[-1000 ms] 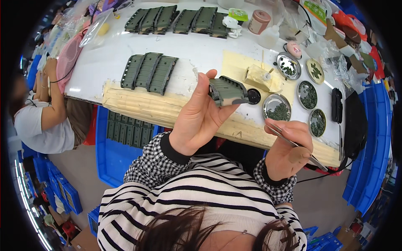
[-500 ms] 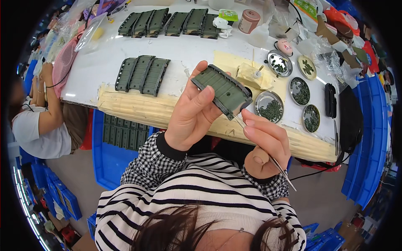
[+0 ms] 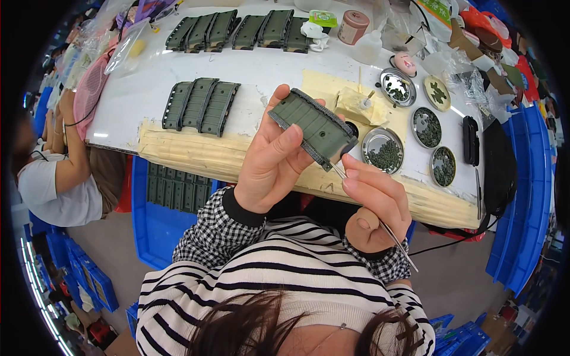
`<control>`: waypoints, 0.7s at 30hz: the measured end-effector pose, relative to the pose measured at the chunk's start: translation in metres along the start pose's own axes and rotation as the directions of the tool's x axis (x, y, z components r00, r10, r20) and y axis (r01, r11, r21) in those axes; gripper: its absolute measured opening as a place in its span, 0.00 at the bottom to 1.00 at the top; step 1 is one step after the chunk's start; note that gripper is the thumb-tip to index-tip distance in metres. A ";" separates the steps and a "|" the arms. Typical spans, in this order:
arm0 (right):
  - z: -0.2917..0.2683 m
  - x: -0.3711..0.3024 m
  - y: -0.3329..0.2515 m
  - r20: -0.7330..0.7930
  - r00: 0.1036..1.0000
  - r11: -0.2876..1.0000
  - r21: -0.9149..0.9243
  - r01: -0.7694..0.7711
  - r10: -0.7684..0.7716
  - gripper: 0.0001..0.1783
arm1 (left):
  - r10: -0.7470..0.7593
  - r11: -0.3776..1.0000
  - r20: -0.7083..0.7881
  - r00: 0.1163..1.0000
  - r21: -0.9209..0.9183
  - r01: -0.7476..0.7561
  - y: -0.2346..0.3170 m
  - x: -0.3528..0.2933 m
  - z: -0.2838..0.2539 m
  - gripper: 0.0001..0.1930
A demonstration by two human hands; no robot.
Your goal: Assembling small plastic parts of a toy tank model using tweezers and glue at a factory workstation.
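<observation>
A curved dark-green ribbed panel is held up over the table's front edge by my left hand, thumb on its face and fingers behind. My right hand grips thin metal tweezers like a pen, their tips at the panel's lower right corner. Whether a small part sits between the tips is too small to tell. Just beyond my right hand lies a round metal dish of small dark-green pieces. Three joined panels of the same kind lie on the table to the left.
More green panels line the table's back. Several small dishes of green bits stand at right, near a yellowish block and a black case. A blue crate holds panels below left. A co-worker sits at far left.
Both hands, the panel and the tweezers stay almost in place, with only a very slight shift left. Nothing has been taken up or let go.
</observation>
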State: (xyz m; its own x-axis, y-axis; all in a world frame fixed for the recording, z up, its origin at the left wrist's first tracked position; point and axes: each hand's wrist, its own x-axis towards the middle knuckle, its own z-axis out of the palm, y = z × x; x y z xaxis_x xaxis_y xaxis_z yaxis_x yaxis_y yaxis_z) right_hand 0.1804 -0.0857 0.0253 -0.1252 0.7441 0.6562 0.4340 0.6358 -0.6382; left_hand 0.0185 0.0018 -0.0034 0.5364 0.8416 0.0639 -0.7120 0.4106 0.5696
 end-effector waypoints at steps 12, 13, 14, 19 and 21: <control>0.001 0.000 0.000 -0.003 1.000 1.000 -0.016 -0.018 0.018 0.16 | 0.010 1.000 -0.010 1.000 -0.021 -0.010 -0.002 -0.002 -0.002 0.27; 0.001 0.000 0.000 -0.002 1.000 1.000 -0.015 -0.018 0.018 0.15 | 0.010 1.000 -0.006 1.000 -0.023 -0.010 -0.002 -0.002 -0.002 0.27; 0.001 0.000 0.000 -0.002 1.000 1.000 -0.010 -0.018 0.018 0.15 | 0.010 1.000 -0.002 1.000 -0.025 -0.010 -0.002 -0.002 -0.002 0.27; 0.001 -0.001 0.001 -0.004 1.000 1.000 -0.005 -0.015 0.015 0.15 | 0.010 1.000 -0.004 1.000 -0.015 -0.010 -0.002 -0.001 -0.003 0.27; 0.002 -0.001 0.001 -0.002 1.000 1.000 -0.009 -0.013 0.013 0.16 | 0.008 1.000 -0.004 1.000 -0.015 -0.008 -0.002 -0.002 -0.003 0.27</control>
State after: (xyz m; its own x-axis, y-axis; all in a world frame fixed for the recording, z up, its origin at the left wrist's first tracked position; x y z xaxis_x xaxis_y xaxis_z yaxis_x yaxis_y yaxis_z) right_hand 0.1794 -0.0856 0.0237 -0.1180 0.7518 0.6488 0.4439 0.6243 -0.6427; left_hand 0.0180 0.0005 -0.0074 0.5290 0.8461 0.0653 -0.7231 0.4091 0.5566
